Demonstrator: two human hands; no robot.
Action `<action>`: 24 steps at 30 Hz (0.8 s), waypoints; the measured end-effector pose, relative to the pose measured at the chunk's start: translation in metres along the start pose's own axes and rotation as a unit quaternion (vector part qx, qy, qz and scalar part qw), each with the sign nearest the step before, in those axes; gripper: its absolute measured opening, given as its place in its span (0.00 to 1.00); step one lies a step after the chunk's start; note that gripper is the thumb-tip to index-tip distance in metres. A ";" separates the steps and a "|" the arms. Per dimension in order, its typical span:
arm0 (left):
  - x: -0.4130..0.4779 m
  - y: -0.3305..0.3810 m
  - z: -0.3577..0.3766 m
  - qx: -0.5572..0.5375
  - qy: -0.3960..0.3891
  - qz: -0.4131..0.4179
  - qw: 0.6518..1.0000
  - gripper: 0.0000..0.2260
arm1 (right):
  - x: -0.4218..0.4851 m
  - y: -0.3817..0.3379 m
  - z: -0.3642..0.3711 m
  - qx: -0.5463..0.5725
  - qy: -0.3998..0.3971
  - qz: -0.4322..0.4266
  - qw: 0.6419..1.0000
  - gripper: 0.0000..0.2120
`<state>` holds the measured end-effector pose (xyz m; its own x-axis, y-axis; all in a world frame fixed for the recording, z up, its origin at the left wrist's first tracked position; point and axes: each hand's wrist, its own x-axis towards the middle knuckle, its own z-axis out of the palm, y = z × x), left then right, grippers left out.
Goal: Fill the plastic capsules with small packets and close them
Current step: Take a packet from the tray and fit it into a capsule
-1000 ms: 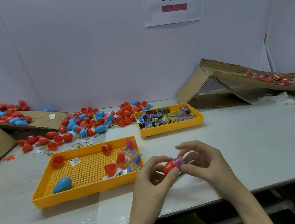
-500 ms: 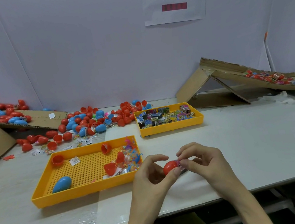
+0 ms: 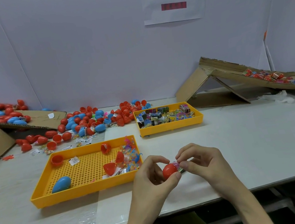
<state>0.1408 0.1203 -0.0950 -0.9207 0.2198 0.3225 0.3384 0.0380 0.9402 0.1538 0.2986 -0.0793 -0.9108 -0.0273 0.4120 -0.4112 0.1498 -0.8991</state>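
**Pinching one red capsule between two hands**

Both hands meet above the near edge of the white table (image 3: 245, 144). The left hand (image 3: 153, 177) curls thumb and forefinger round a smooth, rounded red capsule half (image 3: 169, 170). The right hand (image 3: 202, 163), fingers bent, pinches a small glossy printed packet (image 3: 177, 165) at the capsule's open mouth; how far in it sits cannot be told.

Two yellow plastic trays stand on the table. The near tray (image 3: 82, 194) has a perforated floor and holds one closed blue egg-shaped capsule (image 3: 61, 184), four red halves and a heap of clear crinkly toy bags (image 3: 131, 157). The far tray (image 3: 170, 125) is filled with colourful printed packets (image 3: 163, 116).

Behind them lies a loose pile of red and blue capsules (image 3: 89, 119), too many to count. A corrugated cardboard ramp (image 3: 234, 75) slopes at the right.
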 end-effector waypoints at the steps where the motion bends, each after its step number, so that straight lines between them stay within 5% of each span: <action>1: 0.000 0.000 0.000 0.001 -0.001 0.000 1.000 0.13 | 0.000 0.000 0.000 0.001 -0.003 0.000 1.000 0.06; 24: -0.002 0.008 0.001 -0.030 -0.029 0.006 0.999 0.06 | 0.000 0.003 -0.002 0.001 0.013 -0.007 1.000 0.04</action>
<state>0.1457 0.1209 -0.0883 -0.9035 0.2759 0.3279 0.3347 -0.0236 0.9420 0.1524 0.3006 -0.0821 -0.9039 -0.0043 0.4276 -0.4236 0.1470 -0.8938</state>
